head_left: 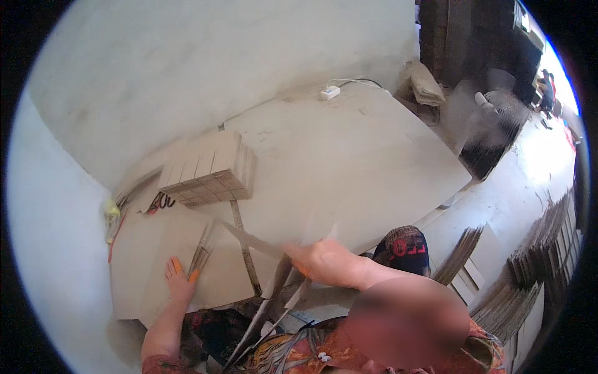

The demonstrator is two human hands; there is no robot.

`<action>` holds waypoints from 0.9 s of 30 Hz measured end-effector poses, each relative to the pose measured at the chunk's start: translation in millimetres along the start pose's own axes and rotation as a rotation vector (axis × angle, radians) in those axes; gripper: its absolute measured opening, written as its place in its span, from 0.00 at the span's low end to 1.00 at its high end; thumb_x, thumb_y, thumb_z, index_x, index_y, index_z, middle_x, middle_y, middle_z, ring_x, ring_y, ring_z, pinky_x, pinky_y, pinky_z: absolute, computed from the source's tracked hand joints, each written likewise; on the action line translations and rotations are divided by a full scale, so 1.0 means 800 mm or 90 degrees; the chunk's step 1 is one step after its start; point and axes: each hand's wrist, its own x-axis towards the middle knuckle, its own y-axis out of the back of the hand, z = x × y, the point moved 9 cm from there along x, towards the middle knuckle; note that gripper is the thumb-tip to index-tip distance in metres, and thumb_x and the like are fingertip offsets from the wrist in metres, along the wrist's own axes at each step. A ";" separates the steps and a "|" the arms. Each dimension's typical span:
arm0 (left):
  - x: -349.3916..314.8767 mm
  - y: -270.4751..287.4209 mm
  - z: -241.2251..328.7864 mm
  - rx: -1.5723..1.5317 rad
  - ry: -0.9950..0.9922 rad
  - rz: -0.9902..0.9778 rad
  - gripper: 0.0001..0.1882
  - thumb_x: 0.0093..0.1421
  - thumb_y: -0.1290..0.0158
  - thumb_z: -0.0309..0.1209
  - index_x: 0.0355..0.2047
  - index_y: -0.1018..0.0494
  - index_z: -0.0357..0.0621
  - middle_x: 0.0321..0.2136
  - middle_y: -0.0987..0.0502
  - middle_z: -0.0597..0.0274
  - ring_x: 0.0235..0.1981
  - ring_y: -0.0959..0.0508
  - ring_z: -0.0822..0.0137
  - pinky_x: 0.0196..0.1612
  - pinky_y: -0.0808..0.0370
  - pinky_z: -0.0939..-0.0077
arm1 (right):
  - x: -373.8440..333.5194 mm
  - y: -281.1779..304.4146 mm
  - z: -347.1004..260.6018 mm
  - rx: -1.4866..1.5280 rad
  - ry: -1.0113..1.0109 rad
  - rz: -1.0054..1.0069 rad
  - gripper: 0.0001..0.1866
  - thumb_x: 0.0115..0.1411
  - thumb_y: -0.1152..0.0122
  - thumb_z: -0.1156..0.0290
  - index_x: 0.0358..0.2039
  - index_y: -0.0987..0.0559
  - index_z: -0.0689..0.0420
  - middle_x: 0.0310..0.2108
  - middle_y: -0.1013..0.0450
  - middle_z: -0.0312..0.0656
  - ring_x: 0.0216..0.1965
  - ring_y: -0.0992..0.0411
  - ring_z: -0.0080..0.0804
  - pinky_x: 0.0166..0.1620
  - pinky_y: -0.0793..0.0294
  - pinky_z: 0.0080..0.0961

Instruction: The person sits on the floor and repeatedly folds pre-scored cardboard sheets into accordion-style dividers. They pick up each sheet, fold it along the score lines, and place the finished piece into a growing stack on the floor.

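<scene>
My left hand (180, 278), with orange covers on two fingertips, lies flat on a large tan cardboard sheet (146, 249) at the lower left. Its fingers touch the foot of a thin bundle of cardboard strips (204, 244). Right of centre, my right hand (322, 262) is closed around several long narrow cardboard strips (249, 239). Those strips reach left toward the bundle and also hang down past the table edge.
A block of stacked cardboard pieces (208, 171) sits behind the sheet on the pale table (349, 162). A white power strip (329, 93) lies at the far edge. Rows of stacked cardboard (548, 249) stand on the right. A dark cap (405, 249) is near my right arm.
</scene>
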 end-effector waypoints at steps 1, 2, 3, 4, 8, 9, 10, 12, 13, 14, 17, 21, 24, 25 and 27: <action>-0.004 -0.002 -0.004 0.005 -0.001 0.006 0.47 0.57 0.46 0.48 0.64 0.54 0.28 0.64 0.50 0.34 0.64 0.49 0.39 0.66 0.52 0.51 | -0.001 -0.004 -0.001 0.018 0.003 0.007 0.17 0.56 0.46 0.73 0.47 0.30 0.59 0.20 0.29 0.51 0.22 0.28 0.54 0.23 0.30 0.45; -0.008 -0.002 -0.009 0.010 -0.001 0.011 0.47 0.57 0.46 0.48 0.64 0.54 0.28 0.64 0.50 0.34 0.64 0.49 0.39 0.66 0.52 0.51 | -0.004 -0.007 -0.002 0.037 0.005 0.013 0.16 0.56 0.46 0.73 0.47 0.30 0.59 0.20 0.28 0.52 0.23 0.28 0.55 0.24 0.29 0.45; -0.011 -0.003 -0.013 0.015 0.000 0.017 0.47 0.58 0.46 0.49 0.64 0.54 0.28 0.63 0.50 0.33 0.64 0.49 0.38 0.66 0.52 0.51 | -0.007 -0.012 0.000 0.046 -0.014 -0.017 0.17 0.56 0.46 0.73 0.47 0.30 0.59 0.21 0.28 0.52 0.23 0.28 0.55 0.25 0.29 0.45; -0.014 -0.003 -0.012 0.014 -0.018 0.009 0.47 0.58 0.46 0.49 0.64 0.54 0.28 0.63 0.50 0.33 0.64 0.48 0.38 0.65 0.51 0.51 | -0.006 -0.014 -0.001 0.054 -0.025 -0.048 0.17 0.56 0.47 0.73 0.47 0.30 0.59 0.21 0.28 0.52 0.24 0.28 0.56 0.26 0.28 0.46; -0.009 -0.003 -0.025 0.019 -0.051 0.007 0.47 0.57 0.45 0.50 0.63 0.51 0.27 0.62 0.49 0.31 0.63 0.46 0.38 0.64 0.48 0.50 | 0.001 -0.011 -0.010 0.040 -0.081 -0.119 0.19 0.59 0.47 0.72 0.52 0.30 0.59 0.26 0.26 0.56 0.28 0.26 0.56 0.29 0.27 0.47; -0.006 -0.005 -0.033 0.004 -0.037 0.022 0.46 0.56 0.44 0.49 0.62 0.50 0.27 0.62 0.48 0.32 0.62 0.45 0.39 0.64 0.46 0.50 | 0.000 -0.006 -0.012 0.011 -0.108 -0.132 0.21 0.59 0.47 0.72 0.53 0.31 0.59 0.26 0.26 0.58 0.29 0.25 0.56 0.31 0.26 0.46; 0.004 0.004 -0.007 -0.013 -0.017 -0.023 0.46 0.55 0.43 0.49 0.62 0.49 0.28 0.61 0.47 0.32 0.62 0.44 0.40 0.63 0.45 0.51 | -0.005 -0.004 -0.001 0.029 -0.088 -0.069 0.21 0.59 0.46 0.72 0.54 0.30 0.60 0.25 0.27 0.60 0.30 0.26 0.57 0.34 0.26 0.45; 0.008 0.026 0.007 -0.016 0.005 -0.072 0.46 0.54 0.42 0.50 0.61 0.48 0.30 0.60 0.43 0.34 0.60 0.41 0.40 0.61 0.41 0.54 | -0.001 0.007 -0.009 0.065 -0.145 -0.072 0.20 0.59 0.46 0.73 0.52 0.29 0.61 0.25 0.27 0.61 0.31 0.27 0.59 0.35 0.28 0.45; 0.005 0.030 0.005 -0.005 -0.002 -0.080 0.46 0.53 0.42 0.50 0.61 0.48 0.31 0.58 0.41 0.35 0.58 0.38 0.40 0.59 0.38 0.55 | 0.001 0.008 -0.010 0.061 -0.164 -0.077 0.19 0.59 0.46 0.73 0.52 0.29 0.61 0.26 0.28 0.61 0.31 0.28 0.60 0.35 0.29 0.46; 0.004 0.039 0.011 -0.013 -0.017 -0.043 0.44 0.54 0.42 0.49 0.60 0.46 0.32 0.56 0.39 0.35 0.56 0.36 0.40 0.57 0.36 0.55 | 0.002 0.009 -0.012 0.059 -0.142 -0.064 0.19 0.59 0.46 0.73 0.51 0.28 0.61 0.25 0.28 0.61 0.30 0.28 0.60 0.34 0.29 0.46; 0.007 0.049 0.023 -0.008 -0.042 -0.009 0.36 0.56 0.43 0.47 0.54 0.39 0.32 0.51 0.32 0.38 0.51 0.31 0.41 0.52 0.31 0.55 | 0.004 0.002 -0.011 0.053 -0.102 -0.046 0.18 0.59 0.46 0.74 0.50 0.28 0.61 0.25 0.28 0.60 0.30 0.29 0.60 0.34 0.29 0.45; 0.021 0.039 0.022 0.024 -0.063 -0.041 0.21 0.59 0.46 0.41 0.41 0.30 0.33 0.41 0.26 0.42 0.45 0.27 0.44 0.47 0.29 0.54 | 0.006 0.006 -0.013 0.051 -0.116 -0.053 0.16 0.58 0.46 0.74 0.48 0.26 0.61 0.26 0.27 0.60 0.31 0.28 0.60 0.34 0.29 0.44; 0.035 0.025 0.007 0.054 -0.100 -0.029 0.14 0.60 0.49 0.36 0.34 0.27 0.36 0.35 0.23 0.45 0.41 0.25 0.46 0.44 0.27 0.54 | 0.002 0.008 -0.014 0.063 -0.070 0.005 0.13 0.59 0.46 0.73 0.45 0.26 0.60 0.24 0.28 0.60 0.29 0.28 0.60 0.32 0.29 0.48; 0.038 0.016 0.005 0.065 -0.111 -0.044 0.12 0.60 0.50 0.35 0.33 0.27 0.37 0.33 0.23 0.46 0.39 0.24 0.46 0.42 0.27 0.54 | -0.001 0.007 -0.015 0.070 -0.053 0.025 0.12 0.59 0.46 0.72 0.43 0.26 0.59 0.23 0.28 0.60 0.29 0.28 0.61 0.32 0.29 0.49; 0.037 0.017 -0.010 0.047 -0.081 0.016 0.11 0.60 0.52 0.34 0.32 0.26 0.37 0.30 0.23 0.46 0.35 0.23 0.46 0.39 0.26 0.53 | -0.004 0.002 -0.015 0.071 -0.072 0.002 0.12 0.59 0.46 0.72 0.44 0.26 0.60 0.23 0.28 0.60 0.28 0.28 0.60 0.31 0.29 0.49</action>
